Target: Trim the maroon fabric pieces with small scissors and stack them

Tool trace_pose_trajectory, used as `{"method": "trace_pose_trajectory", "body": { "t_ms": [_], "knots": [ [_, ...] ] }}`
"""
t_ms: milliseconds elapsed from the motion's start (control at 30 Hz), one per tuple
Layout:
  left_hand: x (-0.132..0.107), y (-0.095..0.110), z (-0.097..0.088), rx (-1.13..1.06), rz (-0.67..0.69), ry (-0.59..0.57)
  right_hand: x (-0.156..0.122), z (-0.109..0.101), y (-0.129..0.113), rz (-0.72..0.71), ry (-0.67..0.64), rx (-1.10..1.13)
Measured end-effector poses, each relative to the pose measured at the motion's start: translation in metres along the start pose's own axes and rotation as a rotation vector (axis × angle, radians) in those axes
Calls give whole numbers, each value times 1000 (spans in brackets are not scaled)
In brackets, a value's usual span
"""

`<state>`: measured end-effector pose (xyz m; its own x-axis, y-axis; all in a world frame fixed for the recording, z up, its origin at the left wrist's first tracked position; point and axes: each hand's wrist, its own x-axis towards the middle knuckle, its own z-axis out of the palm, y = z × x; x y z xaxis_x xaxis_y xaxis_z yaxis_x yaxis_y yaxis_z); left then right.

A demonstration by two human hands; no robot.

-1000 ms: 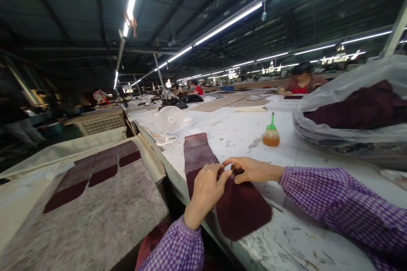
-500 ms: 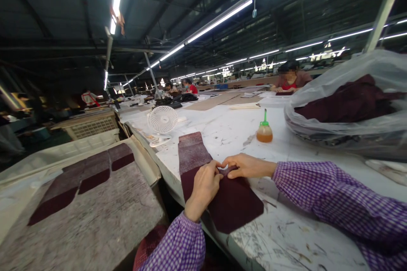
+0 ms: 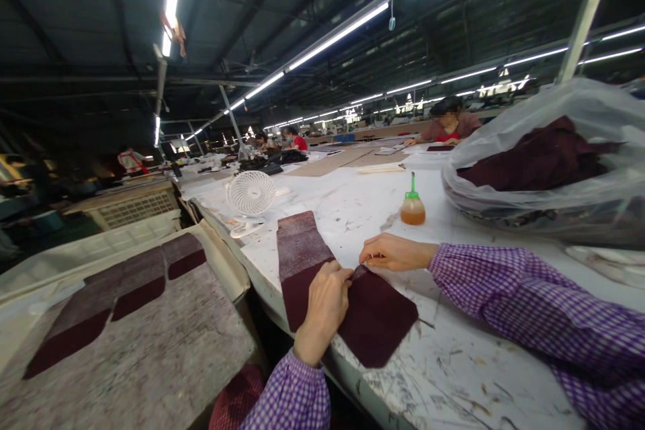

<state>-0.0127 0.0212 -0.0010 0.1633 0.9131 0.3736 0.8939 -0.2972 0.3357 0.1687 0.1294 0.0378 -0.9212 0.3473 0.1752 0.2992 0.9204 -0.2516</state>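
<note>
A dark maroon fabric piece [image 3: 375,316] lies on the white worktable [image 3: 453,363], overlapping a longer maroon strip [image 3: 301,242] that runs away from me. My left hand [image 3: 325,299] is closed, pinching the top edge of the dark piece. My right hand [image 3: 396,252] rests just to the right of it with fingers curled together, pinching something I cannot make out near the same edge. Both arms wear purple checked sleeves.
A small white fan [image 3: 250,193] and an amber glue bottle with a green nozzle [image 3: 412,205] stand on the table. A clear plastic bag of maroon pieces [image 3: 549,161] sits at right. Left, a lower board [image 3: 151,349] carries several maroon pieces. Other people work at far tables.
My hands have drawn slightly apart; the right hand moved up and right from the fabric edge. The camera view shifted a little to the right.
</note>
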Motion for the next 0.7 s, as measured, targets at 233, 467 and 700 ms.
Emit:
{"method": "trace_pose_trajectory", "body": {
  "t_ms": [233,467,700],
  "knots": [
    [-3,4,-2,29,38,15,1,5,-2,45,6,-45],
    [-4,2,-2,56,73,11,-1,17,0,-101,43,-321],
    [-5,7,-4,144,91,-30,-11,24,4,-302,75,-618]
  ]
}}
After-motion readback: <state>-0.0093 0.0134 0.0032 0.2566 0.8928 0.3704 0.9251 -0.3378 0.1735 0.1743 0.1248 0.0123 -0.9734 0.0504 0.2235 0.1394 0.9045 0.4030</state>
